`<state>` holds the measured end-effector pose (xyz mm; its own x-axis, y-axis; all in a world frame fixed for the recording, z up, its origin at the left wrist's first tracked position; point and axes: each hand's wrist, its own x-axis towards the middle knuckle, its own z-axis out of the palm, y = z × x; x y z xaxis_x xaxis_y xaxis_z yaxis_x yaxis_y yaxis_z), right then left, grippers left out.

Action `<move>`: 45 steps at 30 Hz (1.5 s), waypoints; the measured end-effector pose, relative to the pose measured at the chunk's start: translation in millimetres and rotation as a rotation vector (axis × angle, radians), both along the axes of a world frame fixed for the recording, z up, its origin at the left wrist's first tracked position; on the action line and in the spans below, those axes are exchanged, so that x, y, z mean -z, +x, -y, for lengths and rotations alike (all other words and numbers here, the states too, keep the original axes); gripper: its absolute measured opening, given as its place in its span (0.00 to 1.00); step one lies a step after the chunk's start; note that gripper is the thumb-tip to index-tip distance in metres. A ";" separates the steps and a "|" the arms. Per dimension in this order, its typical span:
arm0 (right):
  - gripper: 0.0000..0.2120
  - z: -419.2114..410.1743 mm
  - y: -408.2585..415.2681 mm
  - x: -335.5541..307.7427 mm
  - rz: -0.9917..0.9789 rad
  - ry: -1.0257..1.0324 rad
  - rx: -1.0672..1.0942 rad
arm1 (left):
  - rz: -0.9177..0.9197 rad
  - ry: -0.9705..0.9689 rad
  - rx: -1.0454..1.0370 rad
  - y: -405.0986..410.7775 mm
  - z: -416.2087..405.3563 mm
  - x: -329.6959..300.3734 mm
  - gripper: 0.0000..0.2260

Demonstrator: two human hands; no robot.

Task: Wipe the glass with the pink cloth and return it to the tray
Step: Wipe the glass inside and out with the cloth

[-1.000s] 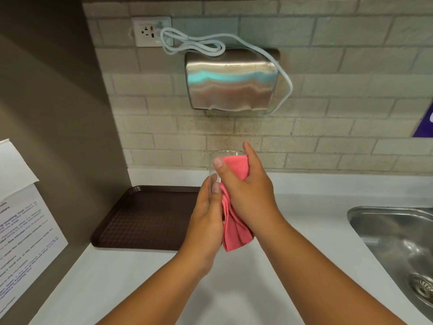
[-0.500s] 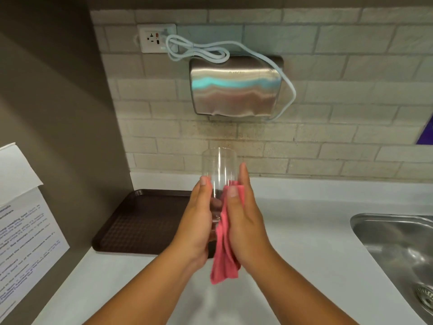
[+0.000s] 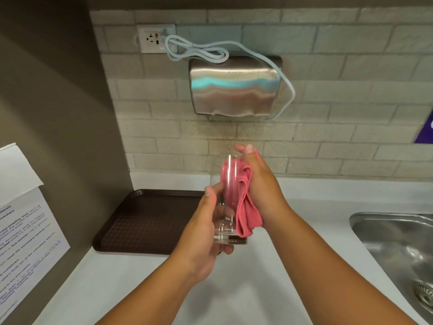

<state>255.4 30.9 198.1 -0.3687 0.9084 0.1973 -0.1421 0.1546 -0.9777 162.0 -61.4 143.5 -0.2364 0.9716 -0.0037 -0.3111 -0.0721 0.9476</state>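
I hold a clear drinking glass (image 3: 224,221) upright above the white counter, its base gripped by my left hand (image 3: 201,240). My right hand (image 3: 262,184) presses the pink cloth (image 3: 246,207) against the glass's right side and reaches up to its rim. Part of the cloth shows pink through the glass wall, and its tail hangs down by the base. The dark brown tray (image 3: 145,221) lies on the counter to the left, behind my left hand.
A steel sink (image 3: 398,245) is set into the counter at the right. On the brick wall above hang a metal hand dryer (image 3: 234,87) and a socket (image 3: 155,38) with a looped white cable. A printed paper notice (image 3: 25,231) is fixed to the left wall.
My right hand slid the cloth down the glass, then back up to its rim. The left hand shifted lower, onto the base, and the glass tilted slightly.
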 end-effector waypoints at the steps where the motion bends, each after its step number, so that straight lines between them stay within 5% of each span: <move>1: 0.22 3.3 2.1 1.9 -0.077 -0.046 -0.045 | 0.049 0.006 0.014 -2.3 -0.6 -3.5 0.29; 3: 0.26 15.4 2.1 13.2 -0.123 -0.022 -0.094 | 0.093 -0.005 0.006 -6.9 -4.1 -9.4 0.28; 10: 0.44 40.8 -17.7 27.6 0.202 0.267 0.110 | -0.089 -0.122 -0.070 -13.3 -5.3 -5.5 0.29; 14: 0.33 15.3 -6.8 -0.5 0.210 0.211 0.229 | -0.098 -0.091 0.007 -7.5 -2.2 2.0 0.30; 16: 0.24 4.0 -0.9 -10.9 0.063 0.064 0.178 | 0.028 -0.081 0.081 -7.2 -1.5 3.3 0.29; 20: 0.22 4.7 4.6 -3.3 -0.123 -0.074 0.032 | 0.307 -0.065 0.175 -9.1 -4.8 -2.8 0.32; 26: 0.26 12.7 4.0 26.9 -0.077 -0.040 0.036 | 0.033 -0.169 -0.009 -5.7 -10.3 -15.1 0.27; 30: 0.19 12.9 4.9 26.8 -0.122 -0.018 0.025 | -0.075 -0.065 -0.086 -0.7 -3.3 -13.0 0.21; 35: 0.19 21.5 -3.4 23.6 -0.068 0.125 0.115 | -0.237 0.111 -0.214 7.2 -0.5 -2.6 0.44; 40: 0.20 28.1 -2.7 12.5 0.036 0.311 0.165 | -0.070 0.079 -0.113 -4.5 1.2 7.2 0.36; 42: 0.14 20.3 0.8 3.3 -0.043 0.233 0.120 | 0.052 0.049 0.004 -6.1 5.1 6.6 0.36; 45: 0.18 9.5 5.2 -1.1 -0.163 0.014 0.040 | 0.192 0.046 0.076 -4.9 4.8 6.0 0.31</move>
<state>260.6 21.4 199.2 -0.2941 0.9185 0.2645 -0.2924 0.1770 -0.9398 157.2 -66.2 137.5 -0.1613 0.9869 0.0030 -0.4919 -0.0831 0.8667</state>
